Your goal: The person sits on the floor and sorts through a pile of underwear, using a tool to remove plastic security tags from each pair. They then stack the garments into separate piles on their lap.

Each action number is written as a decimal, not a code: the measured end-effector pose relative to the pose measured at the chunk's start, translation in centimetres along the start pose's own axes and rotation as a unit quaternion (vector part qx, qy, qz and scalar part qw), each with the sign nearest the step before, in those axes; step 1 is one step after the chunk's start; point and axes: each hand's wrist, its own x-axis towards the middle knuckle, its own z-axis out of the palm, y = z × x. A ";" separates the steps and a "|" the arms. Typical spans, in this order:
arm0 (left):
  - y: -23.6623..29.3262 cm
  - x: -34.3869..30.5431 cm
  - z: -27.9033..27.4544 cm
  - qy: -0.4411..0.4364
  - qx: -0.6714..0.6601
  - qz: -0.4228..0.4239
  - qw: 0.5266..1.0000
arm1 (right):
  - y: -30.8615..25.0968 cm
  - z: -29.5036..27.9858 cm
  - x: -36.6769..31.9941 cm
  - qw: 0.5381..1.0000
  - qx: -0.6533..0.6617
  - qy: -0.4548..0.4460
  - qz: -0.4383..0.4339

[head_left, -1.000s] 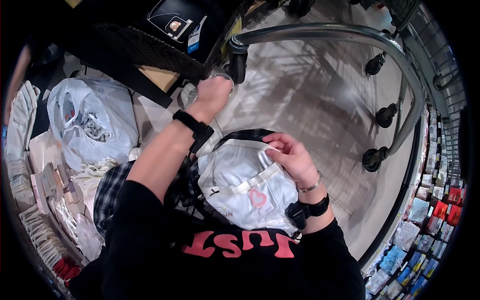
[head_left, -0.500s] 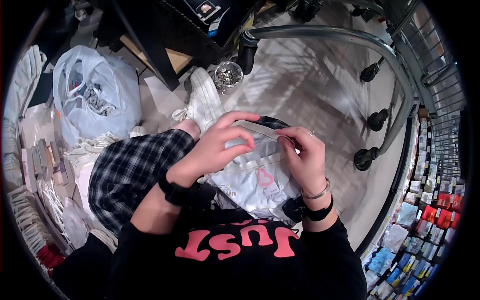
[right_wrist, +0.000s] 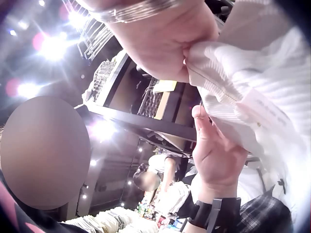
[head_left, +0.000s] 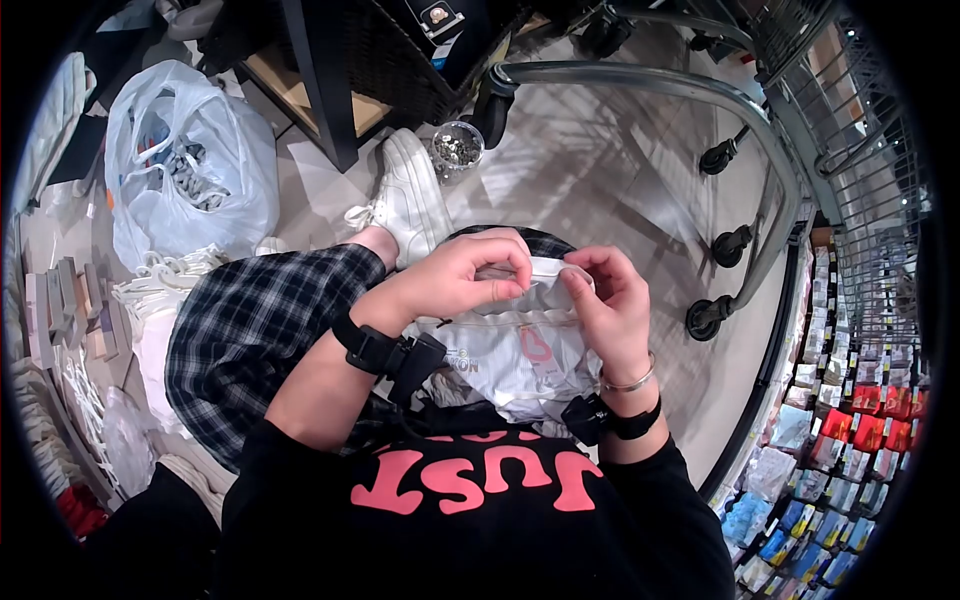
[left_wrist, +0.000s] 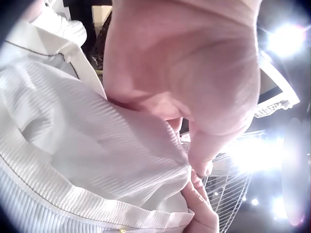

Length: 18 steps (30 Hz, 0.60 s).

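A white ribbed garment (head_left: 490,345) lies across the lap, with a stitched band along its upper edge and a pink heart tag (head_left: 537,343) on its front. My right hand (head_left: 610,300) pinches the band at the upper right corner. Close beside it, my left hand (head_left: 460,275) has curled fingers, with the thumb tip near the index fingertip at the band. A thin dark piece (right_wrist: 209,118) shows at the left fingertips in the right wrist view, too small to tell its kind. Ribbed cloth (left_wrist: 97,141) fills much of the left wrist view.
Beyond the white shoe (head_left: 410,185) stands a clear cup (head_left: 458,148) of small metallic pieces. A white plastic bag (head_left: 190,165) sits at left. A wheeled metal cart frame (head_left: 690,75) stands ahead, and hanging packages (head_left: 850,430) line the right.
My left hand has come back from the clear cup to the garment's band, and its thumb and index finger have closed together. My right hand stays on the garment, now pinching its band.
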 end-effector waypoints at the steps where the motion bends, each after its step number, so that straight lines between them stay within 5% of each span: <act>1: 0.0 0.1 0.0 0.001 0.007 0.007 1.000 | 0.0 0.0 0.0 1.000 -0.003 0.001 0.000; 18: 0.3 0.2 0.1 0.022 0.083 0.015 0.996 | -0.3 0.3 -0.5 1.000 -0.003 0.009 -0.013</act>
